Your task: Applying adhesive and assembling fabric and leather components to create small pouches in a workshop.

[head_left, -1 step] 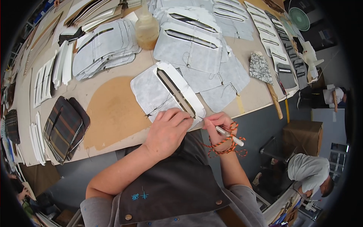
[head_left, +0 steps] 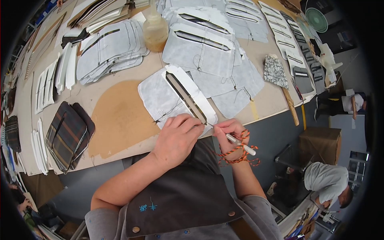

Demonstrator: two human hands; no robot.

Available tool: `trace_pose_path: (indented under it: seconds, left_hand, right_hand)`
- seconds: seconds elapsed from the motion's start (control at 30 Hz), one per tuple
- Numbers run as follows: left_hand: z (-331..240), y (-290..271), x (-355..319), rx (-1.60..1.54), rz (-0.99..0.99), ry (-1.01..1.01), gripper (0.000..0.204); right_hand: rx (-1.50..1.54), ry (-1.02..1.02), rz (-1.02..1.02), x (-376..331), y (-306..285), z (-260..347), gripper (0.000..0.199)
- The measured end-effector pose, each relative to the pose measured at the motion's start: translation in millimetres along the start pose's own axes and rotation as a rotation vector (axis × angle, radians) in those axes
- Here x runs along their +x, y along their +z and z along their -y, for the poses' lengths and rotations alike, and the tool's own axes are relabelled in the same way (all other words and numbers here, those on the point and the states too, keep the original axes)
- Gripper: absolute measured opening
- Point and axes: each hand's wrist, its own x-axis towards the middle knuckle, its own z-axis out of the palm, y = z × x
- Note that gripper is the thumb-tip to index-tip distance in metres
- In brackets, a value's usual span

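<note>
A pale grey fabric panel with a long dark-edged slot lies at the table's near edge. White strips frame the slot. My left hand rests over the panel's near end, closed, with its index finger and thumb at the slot's tip. Just to its right, my right hand is closed in a pinch round a slim white-handled tool. A thin point shows between those fingers and the slot's end; its kind is unclear. An orange-and-black cord loops about my right wrist.
Stacks of similar grey panels lie beyond, with a cloudy bottle between them. A tan rounded board and plaid pieces are at left. A patterned, wooden-handled tool lies at right. A seated person works at lower right.
My right hand and the white-handled tool have shifted slightly left and down. The cord has swung a little with them. My left hand and the panel look almost still.
</note>
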Motion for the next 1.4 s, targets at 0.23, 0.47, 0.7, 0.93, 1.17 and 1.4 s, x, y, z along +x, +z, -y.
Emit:
trace_pose_path:
  seconds: [0.23,0.47,0.7,0.93,1.17,1.4]
  left_hand:
    - [2,1,0,-0.049,-0.062,0.008,0.018]
    - [3,1,5,-0.026,-0.047,-0.002,0.017]
    - [4,2,4,-0.036,-0.057,-0.005,0.017]
    - [4,1,5,-0.039,-0.044,-0.015,0.017]
    - [0,0,8,-0.006,0.002,-0.077,0.027]
    - [-3,4,5,0.106,0.012,-0.023,0.027]
  right_hand:
    - [-0.248,-0.24,0.11,5,2,1,0.019]
    - [-0.308,-0.346,0.173,7,3,1,0.02]
    - [-0.096,-0.107,0.042,-2,6,-5,0.021]
    - [-0.37,-0.435,0.173,4,4,-4,0.02]
    - [-0.263,-0.312,0.088,1,6,-6,0.02]
    - [-0.315,-0.38,0.082,3,8,-4,0.022]
